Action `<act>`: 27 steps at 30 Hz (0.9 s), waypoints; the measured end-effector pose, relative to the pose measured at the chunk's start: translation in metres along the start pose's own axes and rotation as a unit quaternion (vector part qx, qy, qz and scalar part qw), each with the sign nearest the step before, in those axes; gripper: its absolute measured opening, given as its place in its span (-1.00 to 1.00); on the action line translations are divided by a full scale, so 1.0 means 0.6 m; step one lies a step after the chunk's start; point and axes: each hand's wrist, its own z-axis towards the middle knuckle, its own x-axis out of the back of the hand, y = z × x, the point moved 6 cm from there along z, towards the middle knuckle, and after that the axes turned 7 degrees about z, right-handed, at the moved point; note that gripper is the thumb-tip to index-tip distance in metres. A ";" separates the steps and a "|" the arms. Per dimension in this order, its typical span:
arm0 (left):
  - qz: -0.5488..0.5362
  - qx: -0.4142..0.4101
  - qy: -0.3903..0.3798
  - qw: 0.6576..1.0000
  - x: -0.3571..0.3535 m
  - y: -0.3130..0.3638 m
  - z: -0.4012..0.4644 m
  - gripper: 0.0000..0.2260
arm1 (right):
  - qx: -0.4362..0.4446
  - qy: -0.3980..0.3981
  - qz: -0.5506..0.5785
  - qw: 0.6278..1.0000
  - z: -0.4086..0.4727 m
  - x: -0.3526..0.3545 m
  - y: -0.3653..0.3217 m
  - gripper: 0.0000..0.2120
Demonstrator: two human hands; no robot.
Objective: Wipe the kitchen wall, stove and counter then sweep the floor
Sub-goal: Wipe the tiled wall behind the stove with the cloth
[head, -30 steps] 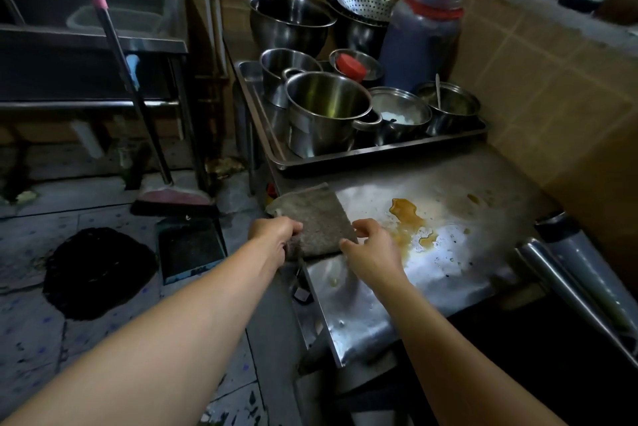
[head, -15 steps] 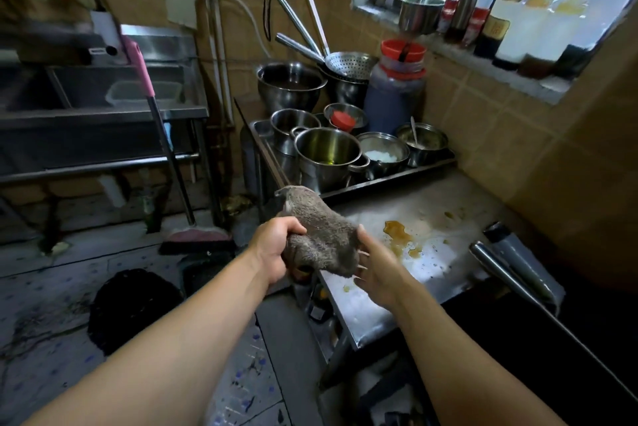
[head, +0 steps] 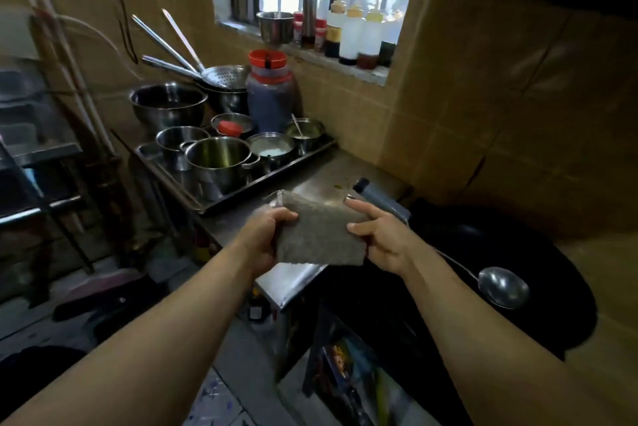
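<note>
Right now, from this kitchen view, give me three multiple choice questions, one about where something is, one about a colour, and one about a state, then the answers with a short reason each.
1. Where does the ladle lie?
A. in the black wok
B. on the windowsill
C. in the tray of pots

2. What colour is the lid of the big dark jar?
A. blue
B. red
C. white

3. How is the cloth held?
A. lying flat on the counter, untouched
B. hanging from one hand only
C. gripped by both hands above the counter's edge

Answers:
1 A, its bowl rests inside the wok at the right.
2 B, the lid on the jar is red.
3 C, the left hand grips one side and the right hand pinches the other.
</note>
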 end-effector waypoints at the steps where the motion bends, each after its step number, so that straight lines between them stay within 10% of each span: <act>1: 0.026 -0.015 0.008 1.000 -0.014 -0.001 0.004 -0.87 | 0.004 0.011 -0.038 0.999 -0.015 0.017 -0.010 -0.56; 10: 0.217 -0.103 0.017 0.971 -0.187 -0.028 0.013 -0.62 | 0.135 0.207 -0.396 0.884 -0.134 0.191 -0.111 -0.91; 17: 0.477 -0.126 -0.017 0.870 -0.354 -0.083 -0.027 -0.81 | 0.153 0.201 -0.399 0.881 -0.214 0.331 -0.145 -0.93; 27: 0.351 -0.040 -0.195 0.915 -0.515 -0.154 -0.069 -0.61 | 0.243 0.247 -0.318 0.882 -0.240 0.431 -0.195 -0.71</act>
